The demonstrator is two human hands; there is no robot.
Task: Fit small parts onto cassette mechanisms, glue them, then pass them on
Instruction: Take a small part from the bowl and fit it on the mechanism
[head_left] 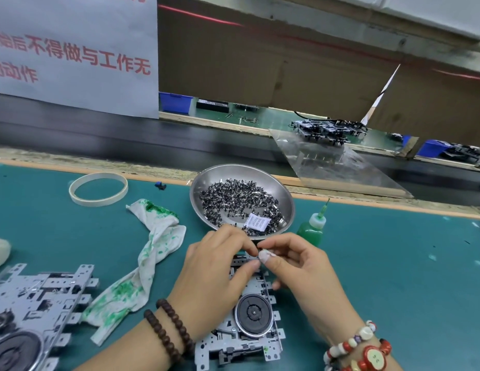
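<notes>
A metal cassette mechanism (249, 325) with a black flywheel lies on the green mat in front of me. My left hand (214, 274) rests over its left side, fingers curled, fingertips meeting my right hand (300, 269) above the mechanism's far end. Together the fingertips pinch a small part, too small to make out; my right thumb is taped white. Just beyond stands a steel bowl (281, 191) with several small black parts. A green glue bottle (312, 227) stands upright right of the bowl.
A second cassette mechanism (38, 303) lies at the lower left. A white rag stained green (142, 266) lies between the two. A tape ring (98, 188) sits at the back left. Behind the mat runs a dark conveyor belt (126, 140) carrying assembled mechanisms (324, 129).
</notes>
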